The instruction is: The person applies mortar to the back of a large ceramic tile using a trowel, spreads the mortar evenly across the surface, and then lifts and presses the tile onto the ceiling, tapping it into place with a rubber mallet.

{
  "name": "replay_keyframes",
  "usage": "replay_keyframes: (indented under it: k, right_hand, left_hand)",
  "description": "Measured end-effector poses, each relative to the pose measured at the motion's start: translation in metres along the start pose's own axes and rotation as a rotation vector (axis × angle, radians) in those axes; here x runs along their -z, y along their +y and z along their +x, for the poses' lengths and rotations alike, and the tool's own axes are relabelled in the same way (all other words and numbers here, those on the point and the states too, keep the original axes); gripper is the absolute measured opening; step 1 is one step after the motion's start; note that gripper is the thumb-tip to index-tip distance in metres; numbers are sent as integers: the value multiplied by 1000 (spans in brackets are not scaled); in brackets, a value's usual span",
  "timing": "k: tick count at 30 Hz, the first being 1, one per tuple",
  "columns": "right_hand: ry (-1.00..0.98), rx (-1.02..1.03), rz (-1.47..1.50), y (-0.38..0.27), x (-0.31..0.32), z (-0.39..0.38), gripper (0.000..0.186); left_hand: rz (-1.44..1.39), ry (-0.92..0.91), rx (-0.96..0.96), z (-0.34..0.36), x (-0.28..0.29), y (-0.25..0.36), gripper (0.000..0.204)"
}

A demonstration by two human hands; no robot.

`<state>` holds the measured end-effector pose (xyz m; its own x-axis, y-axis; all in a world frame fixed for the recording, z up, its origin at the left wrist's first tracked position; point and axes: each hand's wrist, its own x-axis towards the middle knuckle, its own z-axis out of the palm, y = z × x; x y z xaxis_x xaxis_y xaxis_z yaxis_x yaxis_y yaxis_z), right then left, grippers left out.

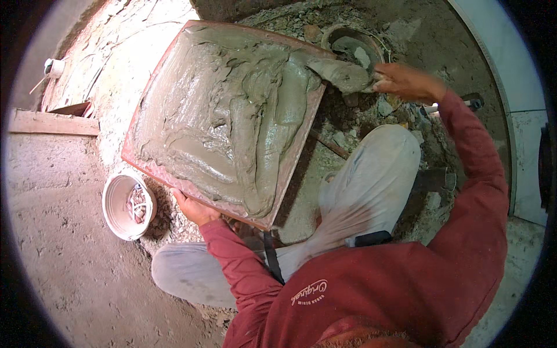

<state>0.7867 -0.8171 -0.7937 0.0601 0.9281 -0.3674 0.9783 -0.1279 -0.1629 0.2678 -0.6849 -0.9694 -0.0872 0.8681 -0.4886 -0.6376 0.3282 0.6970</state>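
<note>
A large reddish tile (301, 139) stands tilted, its back coated with wet grey mortar (226, 110). My left hand (194, 210) grips the tile's lower edge and props it up. My right hand (406, 81) holds a trowel (342, 74) loaded with mortar at the tile's upper right corner, just in front of a round mortar pan (354, 43). Both arms wear red sleeves. My knees in pale trousers sit below the tile.
A white bowl (119, 203) with small bits inside sits on the sandy floor at lower left. A wooden plank (52, 123) lies at left. Rubble and stones surround the pan. White tiled flooring (522, 98) curves along the right.
</note>
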Motion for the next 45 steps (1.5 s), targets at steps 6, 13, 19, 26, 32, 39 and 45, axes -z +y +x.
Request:
replay_keyframes:
  k: [6,13,19,26,32,39,45]
  right_hand:
    - [-206,-404,607,-48,15,-1,74]
    - [-527,-174,666,-75,-7,1,41]
    - [210,260,-409,-55,-11,31,30]
    - [358,197,-220,-18,-39,84,30]
    - [-272,-352,857,-86,20,37,40]
    - [-102,-429,1438,-132,-21,108,35]
    - [-285,-202,1617,-166,-19,226,35]
  left_hand:
    - [-15,-49,3,7,13,-1,54]
    - [-33,-65,8,2,7,2,54]
    - [-18,-64,-27,3,7,2,57]
    - [8,-26,-54,15,21,-13,52]
    - [-85,8,6,1,14,-7,54]
    - [-52,35,-83,9,12,-14,56]
    - [-57,100,-108,14,15,-20,55]
